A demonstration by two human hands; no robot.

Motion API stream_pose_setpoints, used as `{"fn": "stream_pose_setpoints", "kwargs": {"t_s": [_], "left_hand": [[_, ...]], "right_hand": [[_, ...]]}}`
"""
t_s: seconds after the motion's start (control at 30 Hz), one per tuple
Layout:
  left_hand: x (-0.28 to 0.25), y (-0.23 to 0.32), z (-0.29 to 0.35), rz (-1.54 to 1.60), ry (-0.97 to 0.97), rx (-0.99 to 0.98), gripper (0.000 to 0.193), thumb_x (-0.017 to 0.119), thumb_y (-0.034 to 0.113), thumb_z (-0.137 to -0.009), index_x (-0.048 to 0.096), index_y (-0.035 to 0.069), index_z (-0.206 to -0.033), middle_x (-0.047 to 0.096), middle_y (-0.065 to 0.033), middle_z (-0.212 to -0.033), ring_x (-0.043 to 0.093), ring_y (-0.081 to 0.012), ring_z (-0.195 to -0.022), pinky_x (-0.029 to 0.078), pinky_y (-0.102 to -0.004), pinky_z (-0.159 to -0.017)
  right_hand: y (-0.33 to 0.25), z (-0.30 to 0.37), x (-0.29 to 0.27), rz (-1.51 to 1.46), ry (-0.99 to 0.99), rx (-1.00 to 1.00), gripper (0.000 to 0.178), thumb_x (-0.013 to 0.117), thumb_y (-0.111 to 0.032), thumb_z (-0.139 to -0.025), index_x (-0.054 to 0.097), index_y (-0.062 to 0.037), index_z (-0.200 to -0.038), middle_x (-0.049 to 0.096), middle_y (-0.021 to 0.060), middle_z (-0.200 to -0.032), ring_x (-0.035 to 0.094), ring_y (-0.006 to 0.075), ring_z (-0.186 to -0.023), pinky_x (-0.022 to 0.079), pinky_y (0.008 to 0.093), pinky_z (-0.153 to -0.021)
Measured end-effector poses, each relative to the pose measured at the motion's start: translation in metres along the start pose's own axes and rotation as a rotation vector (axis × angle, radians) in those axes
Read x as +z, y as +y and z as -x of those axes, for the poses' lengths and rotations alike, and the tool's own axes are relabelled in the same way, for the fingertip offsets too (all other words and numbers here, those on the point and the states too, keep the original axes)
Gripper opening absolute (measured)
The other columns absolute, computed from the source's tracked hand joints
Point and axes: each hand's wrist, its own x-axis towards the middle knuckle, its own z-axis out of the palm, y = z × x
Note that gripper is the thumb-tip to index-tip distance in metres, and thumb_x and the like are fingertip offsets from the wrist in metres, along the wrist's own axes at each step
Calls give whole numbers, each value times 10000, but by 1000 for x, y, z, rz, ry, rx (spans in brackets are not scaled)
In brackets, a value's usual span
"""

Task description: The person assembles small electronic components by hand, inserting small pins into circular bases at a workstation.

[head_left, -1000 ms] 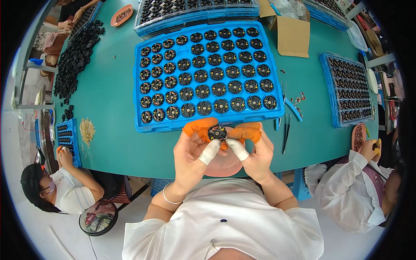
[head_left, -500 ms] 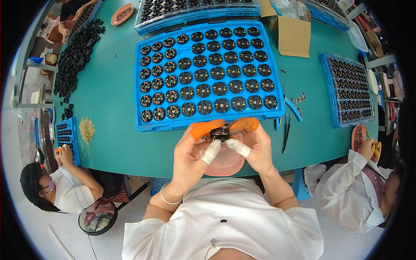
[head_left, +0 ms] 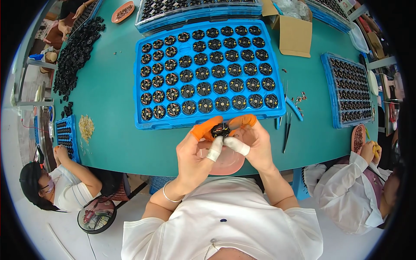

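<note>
Between my two hands, a small round black part with coloured wires is held up, its wired face visible. My left hand pinches one side, with orange covers on fingers and a white cover on the thumb. On the other side my right hand, covered in the same way, has its fingers and thumb closed on it. Right below the hands is a pink bowl, its contents mostly hidden. Just beyond them lies a blue tray with rows of similar round black parts and one vacant slot.
Blue-handled pliers and dark tweezers lie right of the tray, near small scraps. A cardboard box stands behind. Black parts are heaped at left. More filled trays and co-workers flank me.
The round black part has been tilted in my fingers, so that its wired face shows more. Both hands keep their hold and have hardly moved.
</note>
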Motion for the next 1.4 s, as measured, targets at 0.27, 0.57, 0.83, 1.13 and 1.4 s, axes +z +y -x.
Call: {"fn": "stream_pose_setpoints", "kwargs": {"t_s": [0.27,0.57,0.83,1.13,1.4], "left_hand": [[3,-3,0,-77,70,82,374,628,-69,-829,583,-22,-1197,608,-121,-994,668,-168,-814,560,-254,-699],[-4,3,0,-79,4,106,352,594,-73,-855,553,-86,-1204,589,-131,-1008,654,-189,-838,585,-287,-729],[-2,4,2,-183,40,194,335,596,-71,-858,559,-94,-1189,591,-119,-950,636,-177,-837,594,-288,-727],[-5,6,0,111,50,56,375,596,-67,-870,531,-78,-1238,597,-124,-990,669,-211,-890,575,-286,-760],[-4,11,-2,72,52,107,365,595,-69,-869,537,-80,-1228,602,-135,-1036,668,-211,-891,570,-297,-793]], "right_hand": [[-2,-3,3,-40,30,43,291,671,42,-810,526,3,-1059,603,91,-979,612,131,-830,479,236,-654],[3,-2,2,29,24,32,301,647,84,-816,516,11,-1076,623,113,-980,654,182,-861,514,266,-686],[4,-2,10,25,66,-42,348,634,113,-806,495,11,-1108,613,126,-1013,646,198,-893,547,316,-750],[-4,-4,3,-68,3,6,307,574,-46,-912,499,15,-1203,615,120,-1086,627,182,-968,505,312,-844],[-15,-3,7,-48,39,-13,262,543,-78,-936,520,27,-1174,618,115,-1079,619,197,-1004,492,334,-889]]}}
